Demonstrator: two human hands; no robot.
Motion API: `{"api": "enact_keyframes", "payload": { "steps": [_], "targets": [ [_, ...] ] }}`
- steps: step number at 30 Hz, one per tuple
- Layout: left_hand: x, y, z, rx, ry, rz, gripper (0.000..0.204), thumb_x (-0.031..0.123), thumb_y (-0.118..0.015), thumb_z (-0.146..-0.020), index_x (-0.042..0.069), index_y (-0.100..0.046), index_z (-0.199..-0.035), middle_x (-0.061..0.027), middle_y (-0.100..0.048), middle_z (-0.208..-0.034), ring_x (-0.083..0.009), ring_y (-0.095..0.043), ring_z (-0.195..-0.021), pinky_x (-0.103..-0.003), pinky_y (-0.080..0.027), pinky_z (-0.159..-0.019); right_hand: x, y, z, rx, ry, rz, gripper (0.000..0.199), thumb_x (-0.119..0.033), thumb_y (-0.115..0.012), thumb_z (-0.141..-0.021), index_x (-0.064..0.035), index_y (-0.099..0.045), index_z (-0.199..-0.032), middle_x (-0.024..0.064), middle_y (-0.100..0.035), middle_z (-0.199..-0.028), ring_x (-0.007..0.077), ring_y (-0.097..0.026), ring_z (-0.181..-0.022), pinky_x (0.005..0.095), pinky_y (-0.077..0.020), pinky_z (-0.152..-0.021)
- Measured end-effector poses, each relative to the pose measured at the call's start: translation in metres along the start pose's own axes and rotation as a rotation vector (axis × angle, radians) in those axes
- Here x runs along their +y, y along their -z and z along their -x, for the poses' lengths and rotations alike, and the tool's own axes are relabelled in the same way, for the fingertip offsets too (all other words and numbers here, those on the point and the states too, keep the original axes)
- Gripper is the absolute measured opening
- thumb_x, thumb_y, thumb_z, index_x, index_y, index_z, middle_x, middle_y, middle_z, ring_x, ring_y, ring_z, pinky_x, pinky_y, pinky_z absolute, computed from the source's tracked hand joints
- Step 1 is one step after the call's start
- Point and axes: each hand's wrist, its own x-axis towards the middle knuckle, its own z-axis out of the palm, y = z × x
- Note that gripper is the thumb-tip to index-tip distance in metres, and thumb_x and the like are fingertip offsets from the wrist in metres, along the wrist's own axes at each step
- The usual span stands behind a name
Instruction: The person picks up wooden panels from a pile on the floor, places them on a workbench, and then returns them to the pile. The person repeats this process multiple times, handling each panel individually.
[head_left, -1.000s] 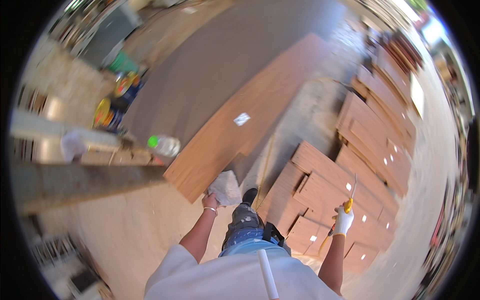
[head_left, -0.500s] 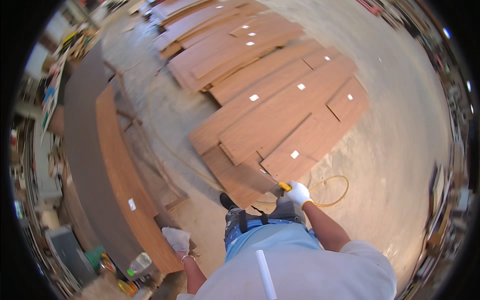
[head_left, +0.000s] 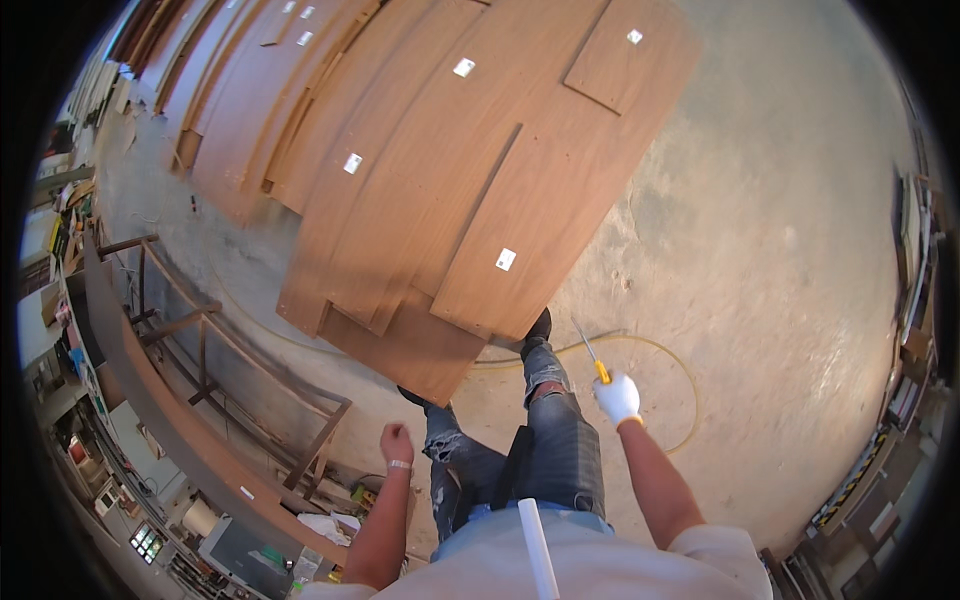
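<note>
The person stood on a rough concrete floor at the near edge of a spread of flat wooden panels, and the work in hand looked like the approach to those boards with a tool, rather than any work on them as yet. The right hand, in a white glove, was closed around the yellow handle of a slim tool whose thin metal blade or shaft pointed up and away toward the panels; its exact kind was too small to tell. The tool hung just beside the corner of the nearest panel, apparently not touching it. The left hand was bare, with a band at the wrist, curled into a loose fist and seemingly holding nothing. By my reading, the next move would call for bending down and bringing the tip to a board's edge or face with care. The panels were smooth, reddish-brown veneer, long and rectangular, overlapped in loose layers, several bearing small white labels. A thin yellow hose or cable looped across the floor near the feet. To the left stood a long table on a rusty metal frame.
</note>
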Motion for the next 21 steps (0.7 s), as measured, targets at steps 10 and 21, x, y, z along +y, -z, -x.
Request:
{"api": "enact_keyframes", "payload": {
  "steps": [10, 21],
  "targets": [
    [0.129, -0.261, -0.213, -0.243, -0.067, -0.698, 0.073, 0.036, -0.076, -0.08, 0.01, -0.043, -0.14, -0.0193, -0.048, -0.142, -0.0373, -0.046, -0.129, -0.048, -0.04, -0.107, 0.037, -0.054, -0.014, 0.127, -0.371, -0.714, 0.027, -0.011, -0.06, -0.087, -0.0035, -0.059, -0.112, 0.0135, -0.07, -0.089, 0.0231, -0.067, -0.068, 0.0356, -0.0544, -0.06],
    [0.101, -0.32, -0.235, -0.059, 0.137, -0.6, 0.12, 0.053, -0.085, -0.064, 0.018, -0.015, -0.154, -0.0254, -0.034, -0.148, -0.04, -0.031, -0.139, -0.054, -0.03, -0.11, 0.043, -0.08, -0.039, -0.045, -0.262, -0.481, 0.034, -0.011, -0.066, -0.078, -0.0078, -0.061, -0.111, 0.0085, -0.073, -0.085, 0.0255, -0.071, -0.082, 0.036, -0.054, -0.077]
  ]
}}
